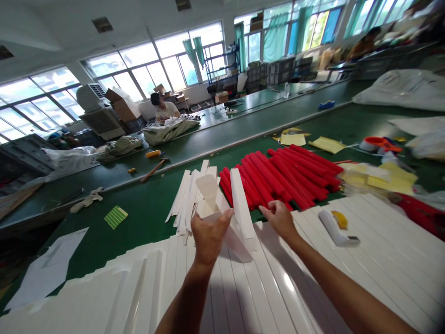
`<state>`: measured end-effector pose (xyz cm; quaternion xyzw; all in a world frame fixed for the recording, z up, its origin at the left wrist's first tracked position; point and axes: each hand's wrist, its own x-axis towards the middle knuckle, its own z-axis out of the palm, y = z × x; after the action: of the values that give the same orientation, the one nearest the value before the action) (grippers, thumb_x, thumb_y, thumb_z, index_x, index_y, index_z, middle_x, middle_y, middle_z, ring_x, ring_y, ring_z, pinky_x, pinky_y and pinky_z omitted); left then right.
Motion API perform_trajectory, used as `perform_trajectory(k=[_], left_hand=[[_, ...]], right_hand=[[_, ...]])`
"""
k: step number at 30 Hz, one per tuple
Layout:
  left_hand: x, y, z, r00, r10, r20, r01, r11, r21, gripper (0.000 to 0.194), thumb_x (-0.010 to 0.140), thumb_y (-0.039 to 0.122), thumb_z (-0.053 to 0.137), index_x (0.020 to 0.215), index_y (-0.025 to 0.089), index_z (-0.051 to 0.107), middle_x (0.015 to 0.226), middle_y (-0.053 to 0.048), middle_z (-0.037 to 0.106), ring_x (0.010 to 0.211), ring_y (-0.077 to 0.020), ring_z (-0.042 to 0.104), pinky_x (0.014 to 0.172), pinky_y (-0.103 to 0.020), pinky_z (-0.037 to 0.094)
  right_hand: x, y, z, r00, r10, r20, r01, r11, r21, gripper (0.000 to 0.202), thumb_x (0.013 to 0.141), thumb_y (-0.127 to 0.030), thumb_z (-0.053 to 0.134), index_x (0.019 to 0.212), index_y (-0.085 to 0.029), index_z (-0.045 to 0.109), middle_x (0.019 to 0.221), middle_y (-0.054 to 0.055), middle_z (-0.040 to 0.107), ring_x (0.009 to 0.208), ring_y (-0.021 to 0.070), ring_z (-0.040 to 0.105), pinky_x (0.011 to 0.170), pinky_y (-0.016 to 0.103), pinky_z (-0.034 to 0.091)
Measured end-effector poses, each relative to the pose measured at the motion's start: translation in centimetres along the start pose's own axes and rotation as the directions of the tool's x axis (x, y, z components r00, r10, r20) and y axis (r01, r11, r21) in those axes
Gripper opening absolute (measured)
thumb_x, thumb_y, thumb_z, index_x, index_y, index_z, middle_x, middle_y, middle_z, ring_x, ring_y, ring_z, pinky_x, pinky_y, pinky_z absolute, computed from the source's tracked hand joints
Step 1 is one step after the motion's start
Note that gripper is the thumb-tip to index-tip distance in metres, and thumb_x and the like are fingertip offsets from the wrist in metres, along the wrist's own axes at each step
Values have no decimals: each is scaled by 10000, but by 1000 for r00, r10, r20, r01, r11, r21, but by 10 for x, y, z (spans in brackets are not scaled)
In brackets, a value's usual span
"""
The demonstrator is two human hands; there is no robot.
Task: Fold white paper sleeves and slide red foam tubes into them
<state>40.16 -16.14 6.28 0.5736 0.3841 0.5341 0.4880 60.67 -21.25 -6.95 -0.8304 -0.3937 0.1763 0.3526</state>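
Note:
My left hand [210, 234] is closed round a long white box [234, 241] whose end flap stands open. Beside it, another narrow white box [242, 204] lies pointing away. My right hand [278, 218] is near the close ends of the red tubes [274, 176], thumb and forefinger apart, with nothing visible between them. Flat white strips [186, 197] are piled beyond my left hand. Rows of long white boxes [222, 287] lie side by side under both hands.
A white and yellow tape dispenser [338, 227] rests on the boxes at right. Yellow papers [327, 144] and a red-orange tape roll [375, 144] lie farther right. A hammer [155, 170] lies across the bench. A person [165, 109] sits beyond it.

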Motion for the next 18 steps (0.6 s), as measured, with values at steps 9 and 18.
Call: perform_trajectory(k=[9,18], left_hand=[[-5,-20,20,998,2,61,-7,998,70,456,612,349,857,925,153,589,766,-21,674,644,-143,640,581,-231,543],[1,-22,22,998,53,43,-58,991,119,445,620,355,847,891,189,535,794,-27,658,686,-155,616,620,-259,510]], right_hand=[[62,32,16,985,166,-45,-171,924,-342,413,911,-381,587,1071,-2,614,1072,300,624,951,341,655,768,370,452],[30,-24,-115,949,-92,-301,-44,909,-414,448,997,-412,445,1239,-57,573,1018,197,669,918,237,641,778,345,429]])
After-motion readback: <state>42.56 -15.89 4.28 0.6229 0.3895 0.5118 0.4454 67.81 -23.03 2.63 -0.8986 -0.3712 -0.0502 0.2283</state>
